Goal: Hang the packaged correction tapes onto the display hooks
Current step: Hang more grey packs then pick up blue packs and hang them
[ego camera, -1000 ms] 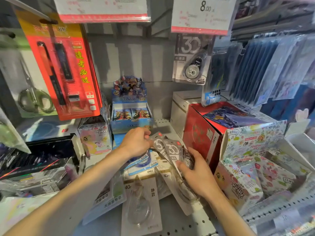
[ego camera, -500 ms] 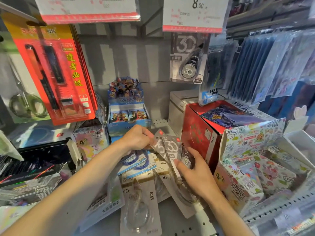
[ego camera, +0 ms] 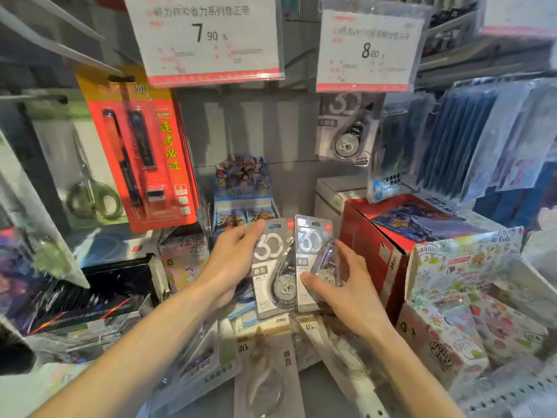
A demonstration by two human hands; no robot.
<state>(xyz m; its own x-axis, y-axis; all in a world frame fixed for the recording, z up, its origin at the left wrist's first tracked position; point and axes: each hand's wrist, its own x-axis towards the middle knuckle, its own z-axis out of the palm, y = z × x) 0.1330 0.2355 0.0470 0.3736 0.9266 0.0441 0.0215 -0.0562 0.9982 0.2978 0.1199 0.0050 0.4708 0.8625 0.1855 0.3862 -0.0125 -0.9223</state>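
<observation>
My left hand (ego camera: 230, 260) grips a grey correction tape pack marked "30" (ego camera: 271, 267) by its top left corner, upright. My right hand (ego camera: 346, 285) holds a second, similar pack (ego camera: 312, 251) just to its right, with the thumb across the front. Both packs are raised above the shelf pile, side by side and slightly overlapping. A matching "30" pack (ego camera: 346, 131) hangs on a display hook under the 8.00 price tag (ego camera: 367, 46). More packaged tapes (ego camera: 268, 372) lie flat on the shelf below my hands.
A 7.90 price tag (ego camera: 205, 40) hangs at top centre over bare back wall. A red pen pack (ego camera: 141, 152) and scissors (ego camera: 90, 194) hang at left. A red box (ego camera: 391, 236), patterned boxes (ego camera: 458, 297) and blue hanging packs (ego camera: 482, 140) crowd the right.
Both hands have lifted the two "30" packs off the pile, turned them upright and spread them side by side. The camera has tilted up, and the price tags show more fully.
</observation>
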